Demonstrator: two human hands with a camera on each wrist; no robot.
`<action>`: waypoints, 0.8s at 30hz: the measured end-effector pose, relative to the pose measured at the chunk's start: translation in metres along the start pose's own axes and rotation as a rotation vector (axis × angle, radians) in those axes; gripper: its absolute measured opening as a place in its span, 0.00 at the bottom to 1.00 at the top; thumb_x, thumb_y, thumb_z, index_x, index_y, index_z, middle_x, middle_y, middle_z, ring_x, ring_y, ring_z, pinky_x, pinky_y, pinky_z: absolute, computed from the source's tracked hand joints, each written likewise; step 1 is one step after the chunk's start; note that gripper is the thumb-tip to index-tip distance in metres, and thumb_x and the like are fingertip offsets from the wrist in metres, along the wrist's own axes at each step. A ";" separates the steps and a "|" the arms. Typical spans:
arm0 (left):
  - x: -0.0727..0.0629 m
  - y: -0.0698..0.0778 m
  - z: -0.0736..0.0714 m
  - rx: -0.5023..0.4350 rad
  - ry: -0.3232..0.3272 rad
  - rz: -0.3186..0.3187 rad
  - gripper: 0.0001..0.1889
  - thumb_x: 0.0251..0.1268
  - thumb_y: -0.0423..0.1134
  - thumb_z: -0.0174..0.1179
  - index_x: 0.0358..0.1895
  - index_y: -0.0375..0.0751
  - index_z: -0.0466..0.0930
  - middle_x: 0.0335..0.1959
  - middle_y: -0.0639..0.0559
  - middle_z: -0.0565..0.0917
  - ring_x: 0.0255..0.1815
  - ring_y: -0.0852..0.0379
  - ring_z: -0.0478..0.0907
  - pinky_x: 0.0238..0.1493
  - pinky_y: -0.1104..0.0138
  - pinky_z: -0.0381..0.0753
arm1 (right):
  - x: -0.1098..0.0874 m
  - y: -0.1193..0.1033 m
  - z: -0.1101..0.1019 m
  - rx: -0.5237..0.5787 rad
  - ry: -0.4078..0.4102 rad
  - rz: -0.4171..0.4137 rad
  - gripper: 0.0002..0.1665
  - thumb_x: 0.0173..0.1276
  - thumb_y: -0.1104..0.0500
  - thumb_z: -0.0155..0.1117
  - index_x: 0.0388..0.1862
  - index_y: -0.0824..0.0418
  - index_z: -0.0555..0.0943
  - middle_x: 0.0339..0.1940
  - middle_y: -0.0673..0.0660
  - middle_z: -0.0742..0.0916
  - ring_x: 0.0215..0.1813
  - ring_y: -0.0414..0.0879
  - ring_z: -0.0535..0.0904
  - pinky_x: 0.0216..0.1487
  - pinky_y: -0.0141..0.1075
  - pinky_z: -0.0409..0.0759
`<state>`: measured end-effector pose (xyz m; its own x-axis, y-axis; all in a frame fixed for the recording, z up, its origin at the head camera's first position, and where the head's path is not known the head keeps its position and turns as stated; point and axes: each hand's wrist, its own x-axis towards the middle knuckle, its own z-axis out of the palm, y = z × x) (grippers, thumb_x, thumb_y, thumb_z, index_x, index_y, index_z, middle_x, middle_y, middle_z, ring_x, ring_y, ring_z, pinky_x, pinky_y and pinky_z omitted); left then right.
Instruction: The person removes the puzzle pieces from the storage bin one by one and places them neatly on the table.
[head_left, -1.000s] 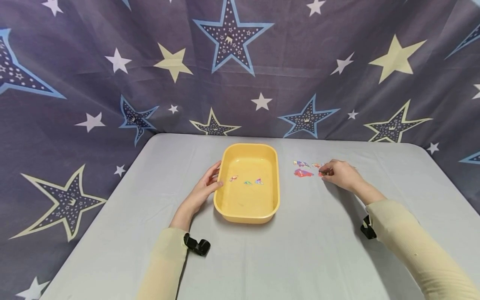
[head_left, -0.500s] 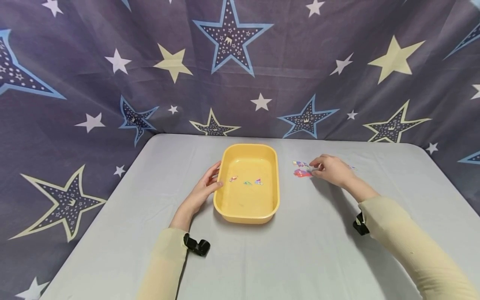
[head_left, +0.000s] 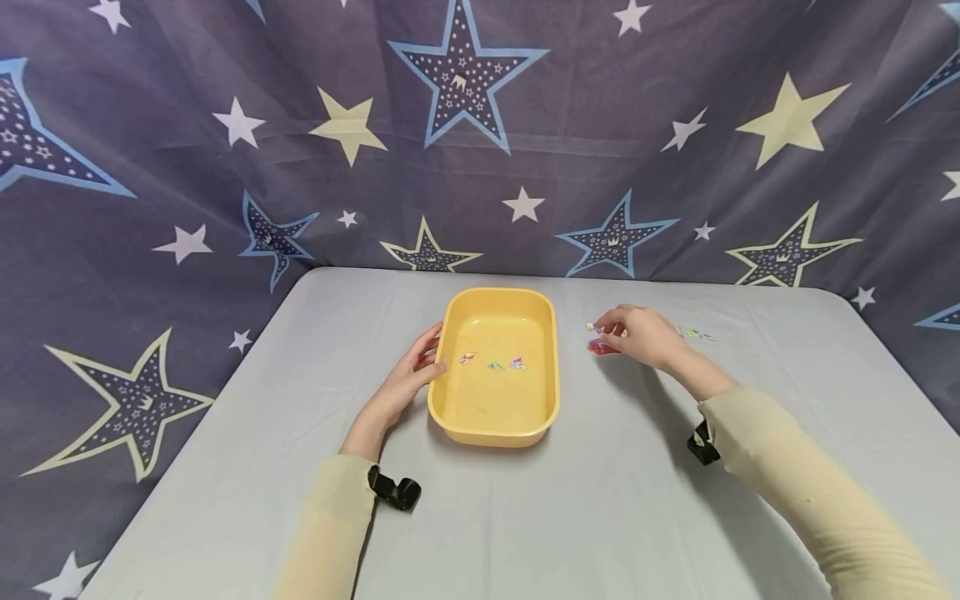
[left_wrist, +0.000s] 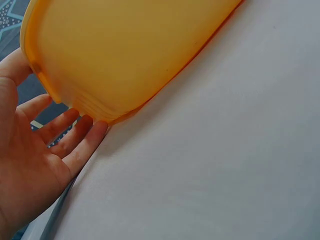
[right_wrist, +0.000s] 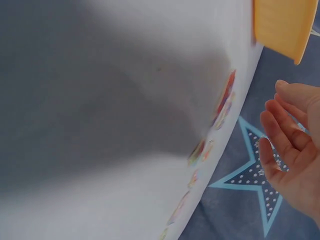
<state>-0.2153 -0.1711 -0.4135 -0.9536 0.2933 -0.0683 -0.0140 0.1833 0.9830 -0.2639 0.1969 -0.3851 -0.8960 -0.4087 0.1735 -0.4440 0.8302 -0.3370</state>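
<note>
My left hand [head_left: 400, 382] holds the left side of a yellow plastic tub [head_left: 491, 410], thumb over the rim and fingers against the outer wall, as the left wrist view also shows. Three small shiny colourful flat pieces lie in the tub: an orange one [head_left: 467, 357], a green one [head_left: 496, 367] and a purple one [head_left: 517, 363]. Just above the table, my right hand [head_left: 641, 335] has loosely bent fingers over a red-purple flat piece [head_left: 602, 347]. Nothing shows between its fingers in the right wrist view, where several colourful pieces [right_wrist: 226, 95] lie in a row.
More small bright pieces [head_left: 697, 334] lie on the table to the right of my right hand. A light grey cloth covers the table [head_left: 570, 517]. Behind it hangs a dark curtain [head_left: 555, 108] with a star pattern.
My right hand has moved left across the row of pieces, from the right-hand ones to the red-purple one nearer the tub. My left hand and the tub stay put.
</note>
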 end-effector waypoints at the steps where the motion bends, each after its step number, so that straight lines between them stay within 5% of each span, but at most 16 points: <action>1: 0.000 0.000 0.000 0.000 0.000 0.001 0.35 0.62 0.34 0.50 0.71 0.55 0.49 0.67 0.42 0.58 0.63 0.44 0.61 0.58 0.53 0.64 | 0.001 -0.002 -0.001 0.003 0.001 -0.004 0.13 0.57 0.60 0.63 0.41 0.62 0.82 0.31 0.54 0.83 0.35 0.47 0.79 0.35 0.41 0.74; 24: -0.003 0.004 0.000 0.011 -0.002 -0.012 0.35 0.62 0.34 0.49 0.72 0.53 0.48 0.68 0.42 0.57 0.64 0.44 0.60 0.60 0.52 0.62 | 0.033 -0.058 0.004 0.099 0.012 -0.120 0.13 0.60 0.58 0.62 0.43 0.60 0.82 0.36 0.53 0.84 0.37 0.44 0.79 0.39 0.38 0.76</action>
<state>-0.2129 -0.1711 -0.4091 -0.9528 0.2928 -0.0804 -0.0220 0.1975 0.9801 -0.2673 0.1337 -0.3635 -0.8365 -0.4981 0.2285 -0.5470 0.7340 -0.4026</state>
